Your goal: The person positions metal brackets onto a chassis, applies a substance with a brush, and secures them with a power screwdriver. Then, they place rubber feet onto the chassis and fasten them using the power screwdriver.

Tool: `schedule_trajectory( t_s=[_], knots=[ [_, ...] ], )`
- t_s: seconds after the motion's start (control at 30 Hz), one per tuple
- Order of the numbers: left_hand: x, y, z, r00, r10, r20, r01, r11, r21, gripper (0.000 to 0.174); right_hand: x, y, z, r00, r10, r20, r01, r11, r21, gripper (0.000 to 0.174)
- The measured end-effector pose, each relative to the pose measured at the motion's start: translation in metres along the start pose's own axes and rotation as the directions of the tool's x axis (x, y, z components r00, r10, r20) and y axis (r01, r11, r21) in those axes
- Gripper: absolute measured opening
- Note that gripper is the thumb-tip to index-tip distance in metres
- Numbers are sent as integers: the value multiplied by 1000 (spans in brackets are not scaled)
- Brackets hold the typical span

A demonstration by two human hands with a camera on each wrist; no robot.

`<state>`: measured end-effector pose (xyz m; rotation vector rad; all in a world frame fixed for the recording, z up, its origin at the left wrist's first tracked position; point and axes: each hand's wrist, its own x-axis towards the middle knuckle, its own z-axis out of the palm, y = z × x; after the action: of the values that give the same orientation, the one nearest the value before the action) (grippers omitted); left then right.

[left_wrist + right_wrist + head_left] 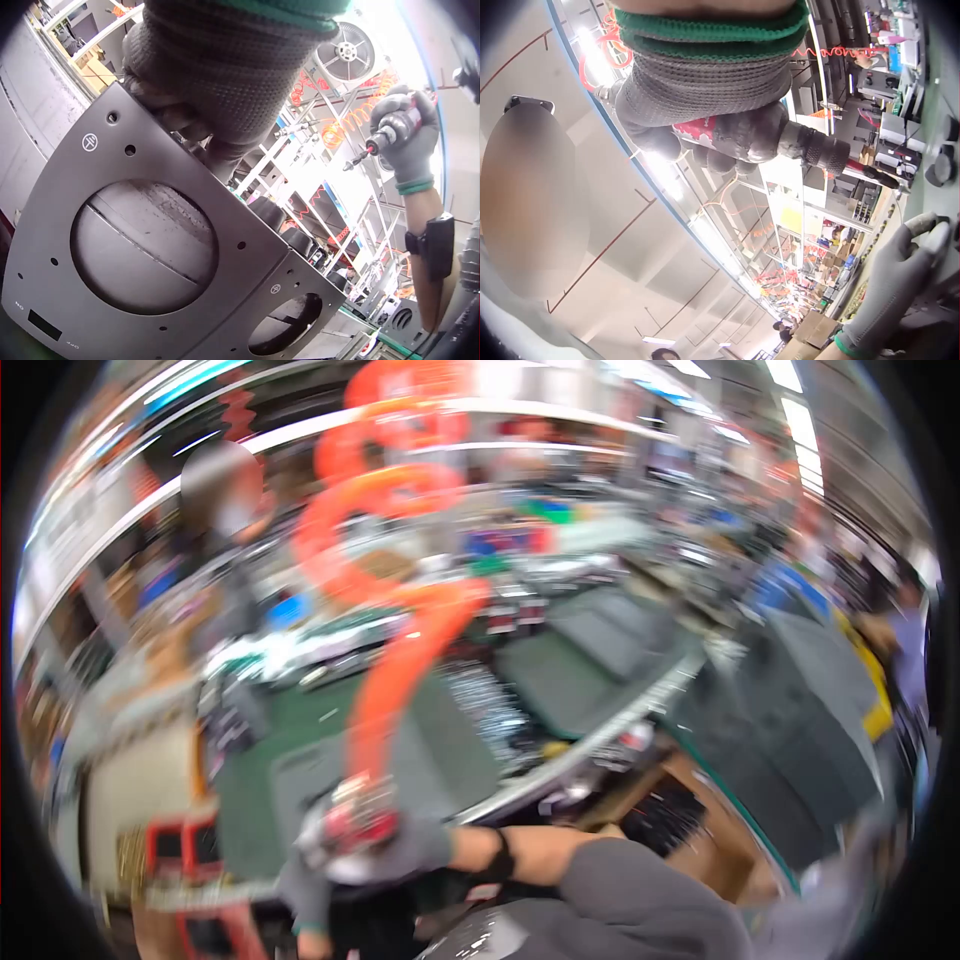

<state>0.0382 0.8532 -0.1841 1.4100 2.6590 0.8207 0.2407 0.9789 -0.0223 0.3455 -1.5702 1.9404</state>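
Note:
My gloved right hand grips a red and black power driver, its bit pointing away from the hand. The left glove is at the edge of a grey metal panel with round cut-outs and ON/OFF marks. Its fingers are bent around a small black part, partly hidden. Black round parts stand in a row along the panel. In the blurred head view the left hand is beside the driver.
An orange coiled hose comes down to the driver. More grey panels lie on the green-topped bench. At the right stand large dark panels and a cardboard box. Red-framed pieces are at the left.

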Motion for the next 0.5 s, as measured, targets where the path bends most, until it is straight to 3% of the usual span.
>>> schedule_trajectory(
  t_s=[0.03, 0.07, 0.1, 0.13, 0.2, 0.37, 0.5],
  knots=[
    [2, 36, -26, 995, -81, 51, 79, 996, 49, 40, 0, -12, 8, 998, 3, -65, 14, 966, 257, 31],
    [-6, 35, -26, 991, 122, -56, -127, 986, -105, 37, -5, -26, 5, 998, -22, -56, 24, 999, 42, 28],
    [0, 29, -18, 998, 30, -57, -38, 989, -141, 37, -6, -38, -2, 1000, -19, -24, 15, 988, -154, 25],
    [-12, 82, -59, 995, -81, 63, 82, 997, -10, 38, -11, -46, -4, 999, -31, -36, 24, 984, -176, 25],
    [-15, 84, -59, 997, -57, 47, 57, 998, -4, 39, -20, -55, -3, 994, -22, -106, 22, 1000, 5, 18],
    [-21, 93, -70, 1000, -9, 14, 10, 996, -90, 32, -27, -76, -9, 985, 10, -172, -19, 998, -54, 13],
    [-21, 89, -65, 999, -33, 20, 34, 998, -52, 31, -34, -83, -14, 982, -24, -187, 2, 993, -119, 12]
  ],
)
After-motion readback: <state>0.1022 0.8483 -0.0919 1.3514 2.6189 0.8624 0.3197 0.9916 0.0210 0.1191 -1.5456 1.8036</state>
